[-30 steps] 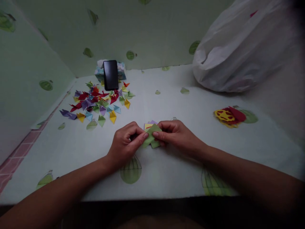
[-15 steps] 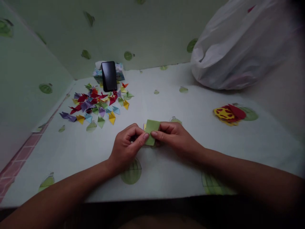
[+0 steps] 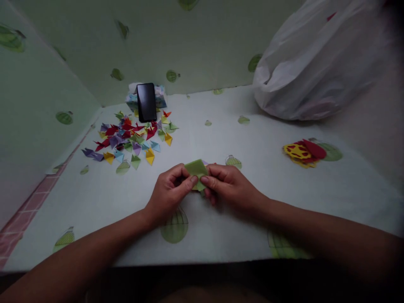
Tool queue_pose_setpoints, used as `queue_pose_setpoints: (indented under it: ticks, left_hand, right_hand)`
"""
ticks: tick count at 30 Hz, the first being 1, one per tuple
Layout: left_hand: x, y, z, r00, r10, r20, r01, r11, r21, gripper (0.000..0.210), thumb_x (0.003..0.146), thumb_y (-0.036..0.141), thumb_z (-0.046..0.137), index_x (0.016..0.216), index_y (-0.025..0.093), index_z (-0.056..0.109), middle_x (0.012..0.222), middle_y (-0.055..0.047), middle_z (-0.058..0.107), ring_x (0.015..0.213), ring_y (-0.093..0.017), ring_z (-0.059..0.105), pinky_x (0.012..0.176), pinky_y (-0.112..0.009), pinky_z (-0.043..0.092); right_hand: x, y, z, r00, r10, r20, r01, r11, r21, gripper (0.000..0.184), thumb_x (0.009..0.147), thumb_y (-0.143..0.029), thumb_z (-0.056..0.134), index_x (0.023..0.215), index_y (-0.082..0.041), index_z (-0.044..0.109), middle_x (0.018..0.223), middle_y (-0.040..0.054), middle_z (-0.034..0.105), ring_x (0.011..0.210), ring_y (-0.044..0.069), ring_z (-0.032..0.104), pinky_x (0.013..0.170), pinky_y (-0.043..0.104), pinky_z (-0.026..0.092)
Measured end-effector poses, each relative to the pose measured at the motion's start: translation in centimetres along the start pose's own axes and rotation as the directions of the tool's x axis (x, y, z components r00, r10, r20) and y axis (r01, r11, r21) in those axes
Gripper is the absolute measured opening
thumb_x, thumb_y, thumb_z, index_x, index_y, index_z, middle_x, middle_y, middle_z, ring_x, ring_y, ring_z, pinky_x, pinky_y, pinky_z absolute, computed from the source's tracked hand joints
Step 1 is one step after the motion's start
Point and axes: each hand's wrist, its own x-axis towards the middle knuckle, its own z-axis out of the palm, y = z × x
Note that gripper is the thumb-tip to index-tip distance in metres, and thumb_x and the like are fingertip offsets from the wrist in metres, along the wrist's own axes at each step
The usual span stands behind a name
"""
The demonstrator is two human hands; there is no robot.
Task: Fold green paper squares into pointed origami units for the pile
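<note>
A small folded piece of green paper [image 3: 196, 168] is pinched between my two hands, above the near middle of the table. My left hand [image 3: 172, 185] grips its left side, thumb on top. On its right side my right hand [image 3: 230, 183] is closed, with its thumb pressed close to the left one. Parts of something yellowish and pale purple show behind and below the green paper, mostly hidden by my fingers. Many small folded paper cranes [image 3: 135, 143] in red, purple, yellow, green, blue and orange lie in a loose pile at the back left.
A black phone [image 3: 147, 102] leans on a tissue box [image 3: 161, 97] behind the cranes. Red and yellow cut-out pieces [image 3: 303, 152] lie at the right. A large white plastic bag [image 3: 293, 80] stands at the back right, by the wall.
The green paper has tilted to the left between my fingers, and its lower edge now looks bent. My right fingers have shifted beneath it. The view has moved slightly.
</note>
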Motion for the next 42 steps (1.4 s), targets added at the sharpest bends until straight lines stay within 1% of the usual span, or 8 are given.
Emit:
queue_pose_setpoints:
  ticks: [5,12,16,22,28,31,36,42]
  left_hand:
    - [0.2,0.5,-0.4,0.998,-0.056,-0.018,0.055,0.998,-0.025,0.019,0.081,0.028,0.070,0.070,0.016,0.059,0.060,0.004,0.051,0.054,-0.008,0.042,0.052,-0.021,0.035]
    - [0.4,-0.1,-0.7,0.991,-0.128,-0.029,0.126,0.988,-0.085,0.024,0.086,0.031,0.067,0.072,0.017,0.053,0.058,0.005,0.057,0.050,-0.007,0.044,0.048,-0.018,0.034]
    - [0.3,-0.1,-0.5,0.992,-0.120,-0.029,0.116,0.987,-0.108,0.023,0.086,0.030,0.067,0.073,0.017,0.054,0.063,0.003,0.062,0.051,-0.006,0.048,0.049,-0.018,0.037]
    - [0.1,0.5,-0.4,0.994,-0.109,0.024,0.109,0.994,0.002,0.023,0.089,0.033,0.063,0.074,0.016,0.062,0.056,0.005,0.052,0.050,-0.006,0.044,0.046,-0.017,0.035]
    - [0.2,0.4,-0.6,0.989,-0.116,-0.090,0.118,0.993,0.020,0.024,0.088,0.035,0.063,0.071,0.017,0.060,0.054,0.005,0.053,0.045,-0.007,0.044,0.042,-0.018,0.034]
    - [0.3,0.2,-0.7,0.985,-0.124,-0.122,0.127,0.992,0.018,0.025,0.087,0.037,0.064,0.072,0.018,0.060,0.054,0.005,0.053,0.044,-0.007,0.045,0.042,-0.019,0.034]
    - [0.3,0.1,-0.8,0.991,-0.117,-0.063,0.118,0.993,0.000,0.024,0.087,0.039,0.065,0.075,0.017,0.064,0.060,0.003,0.058,0.051,-0.009,0.050,0.048,-0.019,0.040]
    - [0.4,0.5,-0.4,0.978,-0.207,0.024,0.208,0.977,-0.057,0.029,0.089,0.041,0.060,0.076,0.016,0.069,0.065,-0.001,0.063,0.058,-0.012,0.056,0.054,-0.021,0.046]
  right_hand:
    - [0.1,-0.2,-0.3,0.998,0.055,-0.016,-0.057,0.984,-0.166,0.037,0.087,-0.027,0.060,0.054,-0.018,0.045,0.045,-0.0058,0.047,0.039,0.006,0.041,0.042,0.021,0.031]
    - [0.6,-0.3,-1.3,0.976,0.041,-0.213,-0.030,0.998,0.053,0.029,0.091,-0.037,0.057,0.070,-0.018,0.054,0.053,-0.0053,0.053,0.045,0.008,0.046,0.046,0.022,0.037]
    - [0.5,-0.1,-1.4,0.988,0.027,-0.149,-0.029,1.000,-0.009,0.042,0.097,-0.045,0.046,0.065,-0.018,0.051,0.050,-0.0045,0.050,0.046,0.008,0.043,0.046,0.022,0.034]
    - [0.2,-0.1,-0.9,0.996,-0.034,-0.079,0.018,0.980,-0.196,0.035,0.092,-0.031,0.055,0.060,-0.016,0.053,0.050,-0.0042,0.051,0.046,0.007,0.043,0.046,0.021,0.033]
    - [0.4,-0.1,-1.0,0.992,0.089,-0.092,-0.082,0.993,0.083,0.034,0.095,-0.041,0.049,0.071,-0.018,0.053,0.057,-0.0033,0.058,0.042,0.007,0.049,0.043,0.021,0.038]
    - [0.5,-0.2,-1.1,0.993,0.109,-0.044,-0.103,0.988,0.112,0.033,0.092,-0.043,0.053,0.071,-0.017,0.053,0.057,-0.0032,0.058,0.042,0.007,0.049,0.043,0.021,0.038]
    - [0.5,-0.1,-1.1,0.998,0.066,-0.020,-0.067,0.996,-0.057,0.025,0.088,-0.033,0.058,0.069,-0.017,0.053,0.056,-0.0033,0.055,0.045,0.008,0.048,0.045,0.021,0.036]
    - [0.6,0.4,-1.0,0.987,-0.159,-0.033,0.132,0.905,-0.404,0.019,0.084,-0.016,0.055,0.065,-0.016,0.053,0.059,-0.0023,0.052,0.055,0.009,0.045,0.054,0.023,0.032]
